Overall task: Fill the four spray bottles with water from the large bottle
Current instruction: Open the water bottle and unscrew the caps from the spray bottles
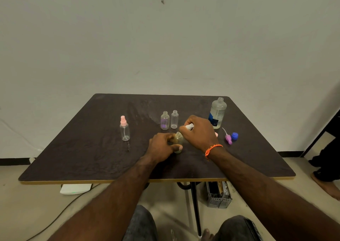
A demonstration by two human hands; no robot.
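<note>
Head view — left hand (161, 145) holds small bottle (178, 139) near large bottle (217, 114), right hand (199, 130) pinches white sprayer (189, 126) — lift straight, keep it steady.

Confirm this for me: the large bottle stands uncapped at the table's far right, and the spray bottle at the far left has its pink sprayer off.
Not quite. In the head view the spray bottle at the far left has its pink sprayer on. The large bottle does stand uncapped at the table's far right.
</note>
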